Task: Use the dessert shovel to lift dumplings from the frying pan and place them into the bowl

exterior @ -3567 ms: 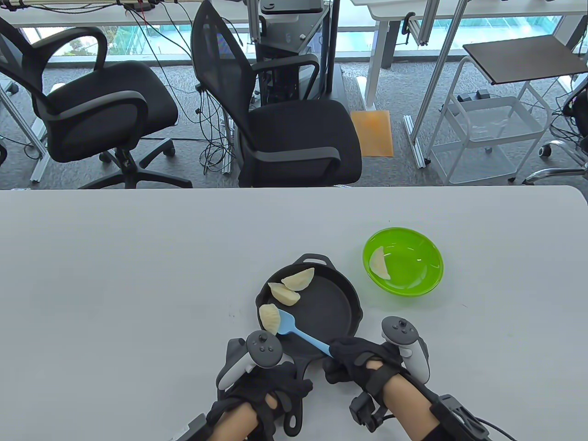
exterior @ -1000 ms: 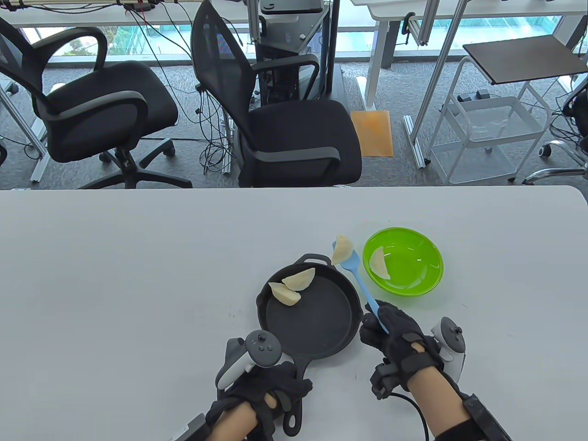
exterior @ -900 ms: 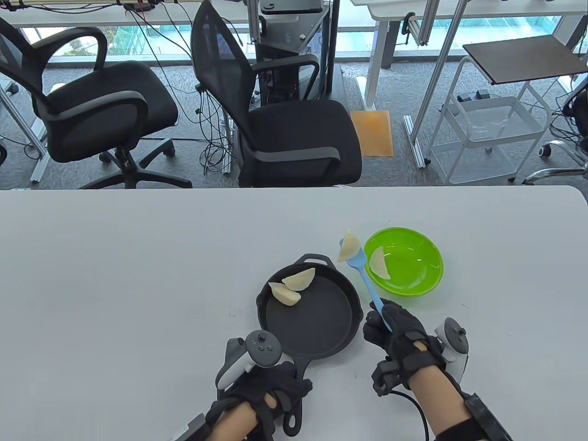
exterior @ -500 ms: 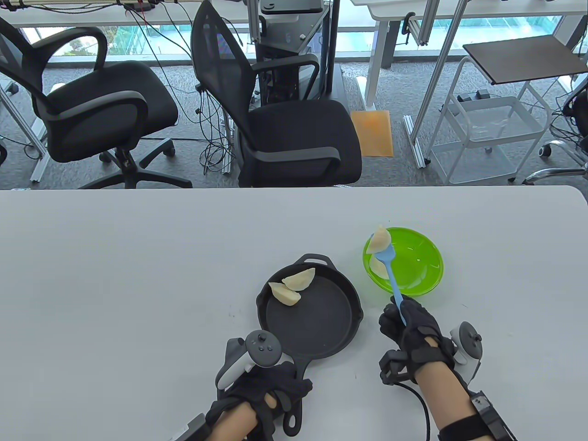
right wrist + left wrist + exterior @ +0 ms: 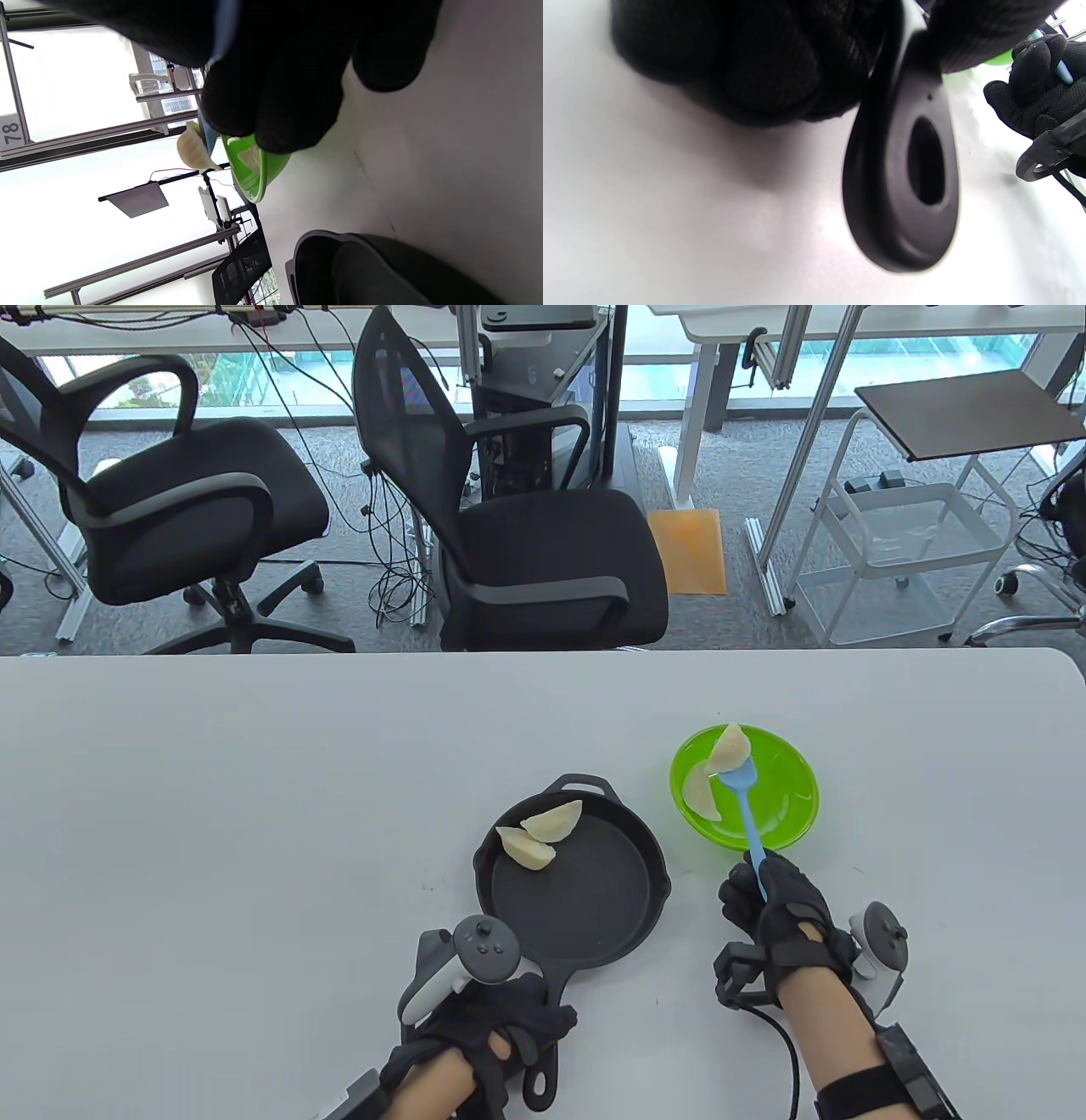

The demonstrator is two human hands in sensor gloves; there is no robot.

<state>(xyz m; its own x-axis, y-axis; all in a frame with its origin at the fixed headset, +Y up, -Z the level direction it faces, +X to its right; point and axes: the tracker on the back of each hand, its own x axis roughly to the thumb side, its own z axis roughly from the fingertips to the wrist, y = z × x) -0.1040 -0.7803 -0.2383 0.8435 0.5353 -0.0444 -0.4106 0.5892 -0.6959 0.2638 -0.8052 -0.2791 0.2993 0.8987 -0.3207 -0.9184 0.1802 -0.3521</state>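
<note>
My right hand [image 5: 776, 912] grips the handle of the blue dessert shovel [image 5: 750, 823]. The shovel's blade carries a pale dumpling [image 5: 730, 749] above the green bowl [image 5: 793, 814]. One dumpling [image 5: 697, 793] lies inside the bowl at its left wall. Two more dumplings [image 5: 537, 831] rest in the black frying pan [image 5: 585, 899] at its far left. My left hand [image 5: 488, 1027] holds the pan's handle [image 5: 903, 178] near the table's front edge. The right wrist view shows the carried dumpling [image 5: 191, 148] over the bowl's rim [image 5: 258, 169].
The grey table [image 5: 254, 814] stretches wide to the left and behind the pan. Two black office chairs [image 5: 526, 534] stand beyond the far edge, with a white trolley [image 5: 908, 551] at the back right.
The right hand has lifted a dumpling out of the pan on the shovel and carried it rightward until it hangs over the bowl. The left hand and pan have stayed still.
</note>
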